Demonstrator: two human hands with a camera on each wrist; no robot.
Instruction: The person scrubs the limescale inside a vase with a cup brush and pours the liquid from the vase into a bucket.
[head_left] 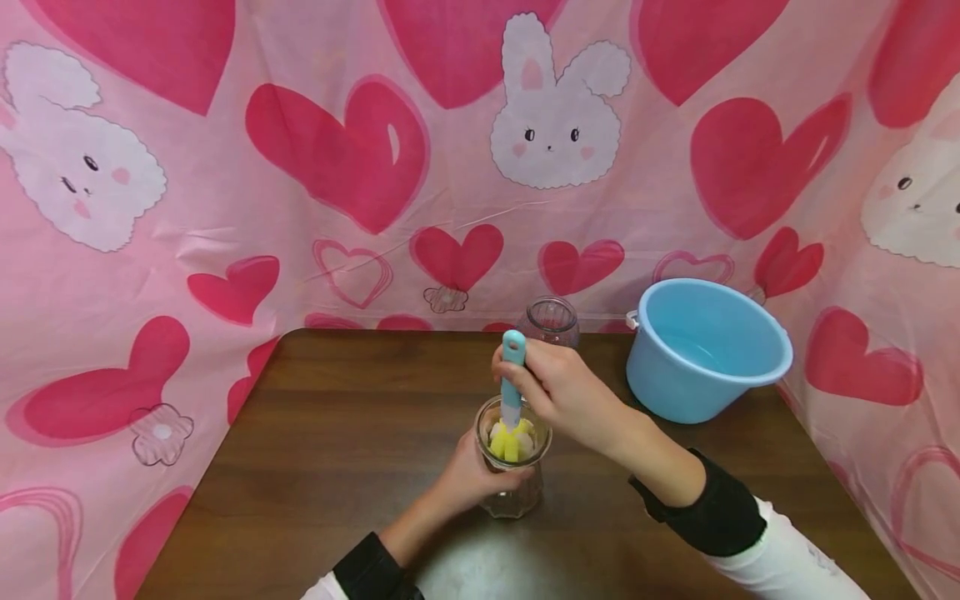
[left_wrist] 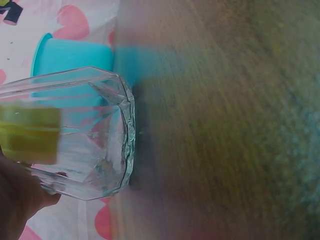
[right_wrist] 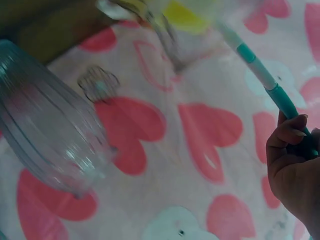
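Observation:
My left hand (head_left: 465, 479) wraps round the side of a clear glass jar (head_left: 512, 504), which stands near the middle of the table. In my right hand (head_left: 566, 392) is a bottle brush, gripped by its blue handle (head_left: 513, 379) above the jar's mouth. The brush's yellow and white sponge head (head_left: 512, 448) is down inside the rim. Through the faceted glass in the left wrist view, the yellow sponge (left_wrist: 32, 132) shows partway down the jar. Fingers curl round the brush handle (right_wrist: 282, 102) in the right wrist view.
Behind my right hand stands a second, ribbed glass jar (head_left: 552, 318) at the table's back edge. A light blue bucket (head_left: 675, 383) sits at the back right of the brown wooden table (head_left: 315, 450). A pink heart-and-rabbit cloth (head_left: 337, 275) hangs behind and beside the table.

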